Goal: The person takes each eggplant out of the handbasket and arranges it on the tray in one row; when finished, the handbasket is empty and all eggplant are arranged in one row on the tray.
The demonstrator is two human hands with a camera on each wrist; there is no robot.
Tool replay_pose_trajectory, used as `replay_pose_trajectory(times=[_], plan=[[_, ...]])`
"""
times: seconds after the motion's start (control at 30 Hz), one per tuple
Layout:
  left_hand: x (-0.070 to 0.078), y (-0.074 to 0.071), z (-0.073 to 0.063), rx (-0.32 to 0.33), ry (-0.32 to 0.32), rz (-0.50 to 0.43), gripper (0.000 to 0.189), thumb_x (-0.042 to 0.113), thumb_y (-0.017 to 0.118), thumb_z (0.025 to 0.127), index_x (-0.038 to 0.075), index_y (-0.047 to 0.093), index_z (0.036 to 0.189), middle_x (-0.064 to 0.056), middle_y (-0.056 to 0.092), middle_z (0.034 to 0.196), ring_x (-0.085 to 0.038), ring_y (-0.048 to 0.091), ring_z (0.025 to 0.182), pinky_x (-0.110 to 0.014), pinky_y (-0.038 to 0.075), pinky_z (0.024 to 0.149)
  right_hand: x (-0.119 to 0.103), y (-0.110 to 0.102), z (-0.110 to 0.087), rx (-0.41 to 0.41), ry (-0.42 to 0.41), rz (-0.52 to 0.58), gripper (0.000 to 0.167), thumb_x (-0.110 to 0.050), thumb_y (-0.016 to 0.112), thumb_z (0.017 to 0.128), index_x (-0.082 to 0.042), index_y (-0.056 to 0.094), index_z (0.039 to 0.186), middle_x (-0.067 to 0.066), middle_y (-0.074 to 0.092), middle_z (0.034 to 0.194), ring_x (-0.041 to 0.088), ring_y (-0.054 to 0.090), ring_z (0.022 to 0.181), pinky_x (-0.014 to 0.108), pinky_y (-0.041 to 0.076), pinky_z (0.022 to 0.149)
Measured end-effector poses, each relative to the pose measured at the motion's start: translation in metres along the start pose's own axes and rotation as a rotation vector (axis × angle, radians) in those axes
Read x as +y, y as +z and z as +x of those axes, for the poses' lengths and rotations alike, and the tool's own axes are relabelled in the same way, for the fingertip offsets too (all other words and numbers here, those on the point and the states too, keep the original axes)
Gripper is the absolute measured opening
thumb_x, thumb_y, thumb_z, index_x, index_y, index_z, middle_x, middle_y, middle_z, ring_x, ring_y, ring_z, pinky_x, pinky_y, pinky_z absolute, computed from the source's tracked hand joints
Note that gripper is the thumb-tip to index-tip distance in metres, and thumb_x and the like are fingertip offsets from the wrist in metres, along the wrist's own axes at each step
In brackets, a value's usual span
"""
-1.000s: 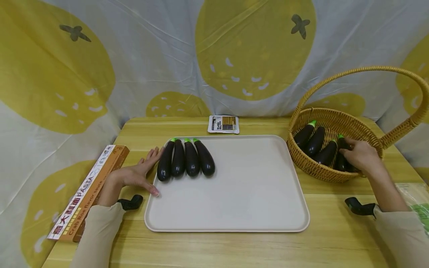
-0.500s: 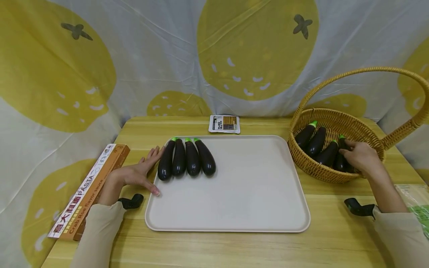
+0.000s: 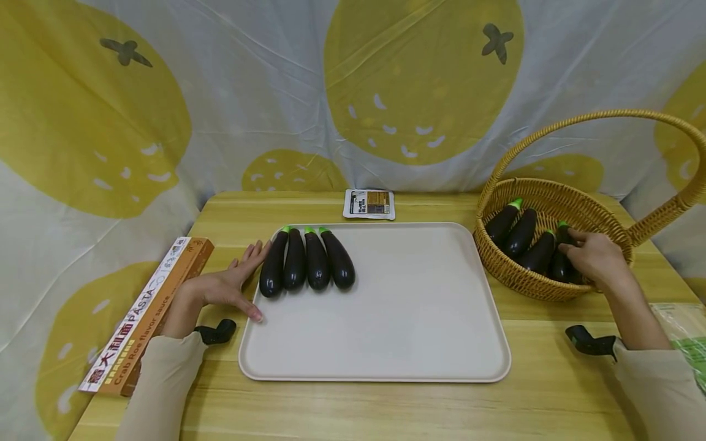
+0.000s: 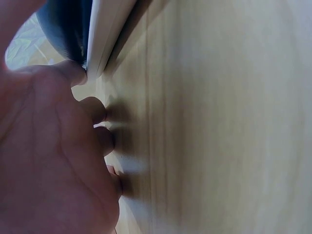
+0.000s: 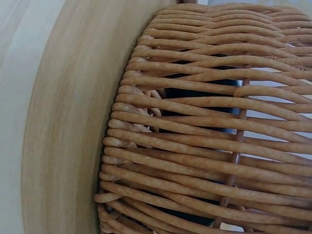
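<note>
In the head view my right hand (image 3: 598, 257) reaches into a wicker basket (image 3: 510, 275), its thumb and fingers around an eggplant (image 3: 561, 266). Several other dark eggplants (image 3: 521, 234) with green tops lie beside it. From the right wrist, the woven basket wall (image 5: 195, 141) hides both hand and eggplant. My left hand (image 3: 223, 288) spreads its fingers at the left rim of a pale tray (image 3: 419, 312). The left wrist view has that hand's fingertips (image 4: 97, 109) low at the tabletop beside the rim. A row of eggplants (image 3: 317, 263) lies at the tray's back left.
A pasta box (image 3: 146, 312) lies along the table's left side, under the left forearm. Behind the tray is a small printed packet (image 3: 368, 204). The basket's tall handle (image 3: 595, 114) arches over it. A green and clear plastic package (image 3: 686, 331) lies at the right edge.
</note>
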State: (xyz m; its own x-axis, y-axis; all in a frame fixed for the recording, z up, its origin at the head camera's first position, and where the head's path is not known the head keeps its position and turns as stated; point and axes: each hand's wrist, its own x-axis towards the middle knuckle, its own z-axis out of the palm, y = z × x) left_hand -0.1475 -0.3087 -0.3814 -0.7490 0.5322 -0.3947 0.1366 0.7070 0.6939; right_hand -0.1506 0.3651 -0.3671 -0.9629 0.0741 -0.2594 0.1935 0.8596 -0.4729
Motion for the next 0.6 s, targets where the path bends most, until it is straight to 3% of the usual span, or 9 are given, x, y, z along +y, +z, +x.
replay_pose_trajectory(times=[0.1,0.17,0.33,0.43,0.47,0.5,0.53,0.57,0.6], plan=[[0.0,0.0,0.0,-0.001,0.002,-0.002,0.15,0.033,0.098,0.068,0.013,-0.015,0.166,-0.026,-0.035,0.164,-0.048,-0.035,0.151,-0.075,-0.019,0.117,0.001,0.0,-0.002,0.017,0.006,0.014,0.063,-0.027,0.043,0.109,0.016,0.026,0.153,0.045,0.063,0.112,0.011,0.035,0.044,0.033,0.039,0.049],[0.0,0.0,0.0,-0.001,0.002,-0.003,0.15,0.033,0.098,0.068,0.013,-0.015,0.166,-0.026,-0.035,0.164,-0.048,-0.035,0.151,-0.075,-0.019,0.117,0.001,-0.001,-0.003,0.018,0.015,0.031,0.064,-0.029,0.041,0.11,0.013,0.024,0.155,0.049,0.046,0.138,0.012,0.036,0.046,0.035,0.039,0.052],[0.0,0.0,-0.001,-0.001,0.005,0.0,0.15,0.033,0.097,0.068,0.012,-0.015,0.165,-0.027,-0.035,0.164,-0.049,-0.035,0.151,-0.076,-0.019,0.117,0.001,-0.005,-0.003,0.007,0.022,0.106,0.066,-0.033,0.038,0.111,0.003,0.014,0.162,0.052,0.034,0.145,0.011,0.033,0.046,0.035,0.038,0.051],[0.0,0.0,0.0,0.0,0.004,0.003,0.15,0.034,0.097,0.068,0.012,-0.015,0.165,-0.027,-0.035,0.164,-0.049,-0.035,0.151,-0.075,-0.019,0.117,-0.001,-0.008,-0.003,0.014,0.009,0.152,0.065,-0.035,0.035,0.112,-0.003,0.011,0.164,0.051,0.029,0.149,0.03,0.057,0.07,0.034,0.038,0.056],[0.0,0.0,0.0,0.0,0.003,0.002,0.15,0.034,0.098,0.068,0.013,-0.015,0.165,-0.026,-0.035,0.164,-0.048,-0.035,0.151,-0.075,-0.019,0.117,-0.002,-0.009,-0.004,0.017,0.003,0.164,0.065,-0.036,0.034,0.112,-0.004,0.01,0.164,0.051,0.027,0.151,0.037,0.059,0.085,0.034,0.038,0.059],[0.0,0.0,0.0,0.0,0.002,0.003,0.15,0.034,0.098,0.068,0.013,-0.015,0.165,-0.026,-0.035,0.164,-0.048,-0.035,0.151,-0.075,-0.019,0.117,-0.003,-0.01,-0.004,0.02,0.0,0.177,0.065,-0.037,0.033,0.112,-0.005,0.01,0.164,0.05,0.026,0.153,0.039,0.058,0.085,0.034,0.038,0.058],[0.0,0.0,0.0,-0.001,0.0,0.003,0.15,0.034,0.098,0.068,0.013,-0.015,0.166,-0.026,-0.035,0.164,-0.048,-0.035,0.151,-0.075,-0.019,0.117,-0.004,-0.012,-0.005,0.018,-0.004,0.185,0.066,-0.038,0.032,0.112,-0.006,0.009,0.164,0.048,0.024,0.155,0.047,0.056,0.101,0.035,0.037,0.063],[0.0,0.0,0.0,-0.001,-0.002,0.002,0.15,0.033,0.098,0.068,0.013,-0.015,0.166,-0.026,-0.035,0.164,-0.048,-0.035,0.151,-0.075,-0.019,0.117,-0.006,-0.013,-0.005,0.014,-0.006,0.189,0.066,-0.04,0.032,0.112,-0.007,0.008,0.165,0.047,0.023,0.157,0.049,0.053,0.103,0.036,0.036,0.065],[0.0,0.0,0.0,-0.001,-0.003,0.003,0.15,0.033,0.097,0.068,0.013,-0.015,0.166,-0.026,-0.035,0.164,-0.048,-0.035,0.151,-0.075,-0.019,0.117,-0.008,-0.015,-0.006,0.013,-0.009,0.189,0.067,-0.042,0.032,0.112,-0.009,0.008,0.165,0.046,0.023,0.157,0.045,0.055,0.092,0.037,0.035,0.064]])
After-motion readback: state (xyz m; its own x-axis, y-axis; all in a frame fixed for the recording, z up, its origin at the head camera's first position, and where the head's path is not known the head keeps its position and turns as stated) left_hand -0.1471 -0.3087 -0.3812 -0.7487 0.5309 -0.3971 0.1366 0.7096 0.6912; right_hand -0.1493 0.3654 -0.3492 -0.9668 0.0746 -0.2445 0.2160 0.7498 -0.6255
